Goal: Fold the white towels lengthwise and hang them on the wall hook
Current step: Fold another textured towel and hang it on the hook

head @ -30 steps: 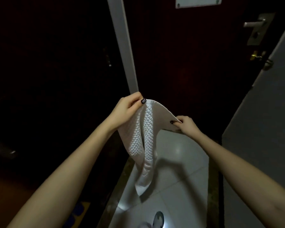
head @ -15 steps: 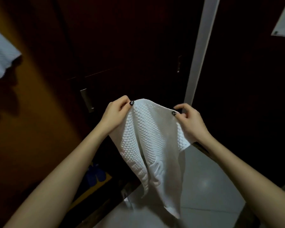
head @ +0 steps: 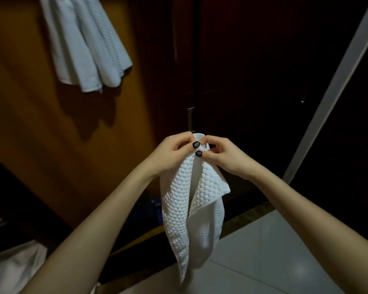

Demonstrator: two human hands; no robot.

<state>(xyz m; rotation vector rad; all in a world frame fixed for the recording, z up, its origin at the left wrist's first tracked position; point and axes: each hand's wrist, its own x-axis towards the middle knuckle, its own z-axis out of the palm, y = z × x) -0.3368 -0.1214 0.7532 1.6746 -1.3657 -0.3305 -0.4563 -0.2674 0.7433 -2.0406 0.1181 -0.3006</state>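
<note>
On the orange wall (head: 40, 145) hang other white towels (head: 87, 45). My left grip (head: 170, 153) and right grip (head: 225, 158) meet, both pinching the top corners of the waffle towel (head: 191, 209), which hangs below them. If one pinch loosens, the layers may slip and the fold opens.

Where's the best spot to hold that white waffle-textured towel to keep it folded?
At the top edge of the white waffle-textured towel, where the left hand and right hand pinch the gathered corners together. Come from either side, pinching across the layers: it hangs straight down from there in a narrow fold.
</note>
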